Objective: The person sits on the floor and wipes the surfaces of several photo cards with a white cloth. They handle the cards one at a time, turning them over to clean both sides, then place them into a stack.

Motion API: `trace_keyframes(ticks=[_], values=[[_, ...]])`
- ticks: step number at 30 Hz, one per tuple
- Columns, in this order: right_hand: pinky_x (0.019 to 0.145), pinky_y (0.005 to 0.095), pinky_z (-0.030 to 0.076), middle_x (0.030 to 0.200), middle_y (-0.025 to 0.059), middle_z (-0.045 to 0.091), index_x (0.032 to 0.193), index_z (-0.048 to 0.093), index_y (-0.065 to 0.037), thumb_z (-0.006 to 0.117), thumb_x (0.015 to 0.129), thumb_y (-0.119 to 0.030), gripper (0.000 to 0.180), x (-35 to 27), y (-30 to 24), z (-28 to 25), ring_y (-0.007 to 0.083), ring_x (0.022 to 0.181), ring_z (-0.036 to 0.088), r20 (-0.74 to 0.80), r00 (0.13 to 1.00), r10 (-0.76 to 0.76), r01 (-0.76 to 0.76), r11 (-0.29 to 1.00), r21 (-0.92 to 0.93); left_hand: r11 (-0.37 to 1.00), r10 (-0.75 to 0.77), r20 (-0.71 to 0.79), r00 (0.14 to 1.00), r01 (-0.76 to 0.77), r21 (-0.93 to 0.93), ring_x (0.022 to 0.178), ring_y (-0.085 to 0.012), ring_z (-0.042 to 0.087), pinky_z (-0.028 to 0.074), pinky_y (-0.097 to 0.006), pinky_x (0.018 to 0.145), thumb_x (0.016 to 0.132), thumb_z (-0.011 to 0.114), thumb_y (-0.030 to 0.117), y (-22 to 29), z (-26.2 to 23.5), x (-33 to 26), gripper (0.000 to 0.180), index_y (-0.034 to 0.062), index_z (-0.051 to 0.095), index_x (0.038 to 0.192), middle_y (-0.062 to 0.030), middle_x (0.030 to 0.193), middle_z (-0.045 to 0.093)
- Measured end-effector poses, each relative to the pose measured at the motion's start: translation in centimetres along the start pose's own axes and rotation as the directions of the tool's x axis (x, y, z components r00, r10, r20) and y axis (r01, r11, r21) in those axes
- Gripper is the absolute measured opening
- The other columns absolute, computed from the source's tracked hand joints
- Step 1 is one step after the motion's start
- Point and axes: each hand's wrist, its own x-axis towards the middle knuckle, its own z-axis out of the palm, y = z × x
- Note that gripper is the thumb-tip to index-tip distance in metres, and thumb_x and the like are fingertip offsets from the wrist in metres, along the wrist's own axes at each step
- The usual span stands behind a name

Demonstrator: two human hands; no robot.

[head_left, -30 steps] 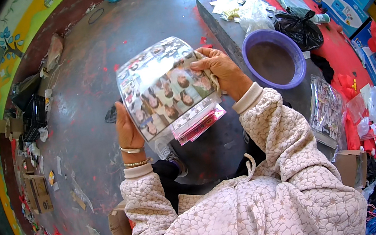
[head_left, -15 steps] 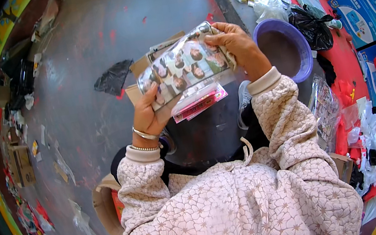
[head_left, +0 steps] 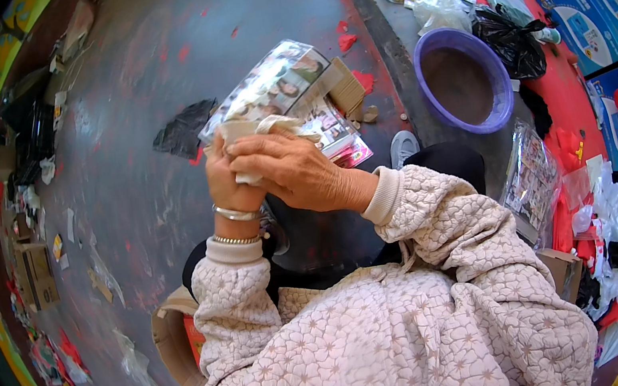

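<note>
A glossy clear packet printed with rows of people's pictures (head_left: 282,76) slants up and away to the right in front of me. My left hand (head_left: 230,181) is closed at its near left end; the fingertips are hidden behind cloth and my other hand. My right hand (head_left: 292,165) lies over the left one, its fingers curled on a crumpled whitish cloth (head_left: 238,130) against the packet's near end. Beneath the packet sit picture cards with pink edges (head_left: 351,152) and an open cardboard flap (head_left: 345,89).
A purple basin (head_left: 505,93) of murky liquid stands to the right, beside plastic bags (head_left: 440,2) and a black bag (head_left: 516,47). Blue boxes (head_left: 582,28) line the far right. A dark plastic scrap (head_left: 182,132) lies left of the packet. My shoe (head_left: 403,147) is near the cards.
My right hand has left the packet's far right corner and moved left and nearer, onto my left hand, with the cloth. The packet has shifted slightly left, uncovering the cards and cardboard.
</note>
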Motion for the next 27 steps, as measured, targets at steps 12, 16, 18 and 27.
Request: trace_keyframes(ticks=[12, 16, 18, 27], values=[[0.063, 0.0332, 0.046, 0.075, 0.0111, 0.060, 0.088, 0.058, -0.001, 0.055, 0.081, -0.011, 0.013, -1.0, 11.1, -7.4, 0.0224, 0.066, 0.058, -0.522, 0.564, 0.640, -0.749, 0.662, 0.003, 0.998, 0.011, -0.158, 0.987, -0.020, -0.059, 0.123, -0.0409, 0.026, 0.019, -0.056, 0.102, 0.092, 0.032, 0.030, -0.3, 3.1, -0.7, 0.049, 0.0010, 0.025, 0.131, -0.0222, 0.133, 0.030], [0.064, 0.0333, 0.045, 0.077, 0.0112, 0.059, 0.090, 0.057, 0.000, 0.055, 0.082, -0.014, 0.016, 1.0, 9.8, -10.8, 0.0205, 0.067, 0.057, -0.628, 0.351, 0.694, -0.610, 0.678, 0.409, 0.998, 0.055, -0.213, 0.976, -0.063, -0.028, 0.123, -0.0398, 0.028, 0.022, -0.055, 0.102, 0.092, 0.034, 0.029, 0.3, 1.7, -0.7, 0.047, 0.0033, 0.027, 0.130, -0.0216, 0.132, 0.032], [0.064, 0.0328, 0.045, 0.078, 0.0115, 0.059, 0.091, 0.057, -0.001, 0.055, 0.083, -0.014, 0.016, 2.3, 7.0, -11.0, 0.0202, 0.068, 0.056, -0.656, 0.461, 0.598, -0.538, 0.776, 0.329, 0.997, 0.073, -0.259, 0.963, -0.072, 0.012, 0.121, -0.0371, 0.032, 0.024, -0.053, 0.102, 0.092, 0.036, 0.028, 0.0, 1.4, -0.5, 0.044, 0.0037, 0.030, 0.128, -0.0195, 0.131, 0.034], [0.078, 0.0355, 0.045, 0.096, 0.0127, 0.058, 0.086, 0.056, -0.005, 0.053, 0.069, 0.003, 0.019, -0.1, 0.5, 0.8, 0.0294, 0.091, 0.056, -0.102, 0.991, 0.085, -0.085, 0.996, 0.001, 0.891, 0.235, -0.101, 0.967, -0.173, 0.420, 0.088, -0.0224, 0.055, 0.044, -0.035, 0.081, 0.093, 0.031, 0.034, -1.1, -1.7, 0.7, 0.038, 0.0031, 0.050, 0.103, -0.0101, 0.099, 0.057]])
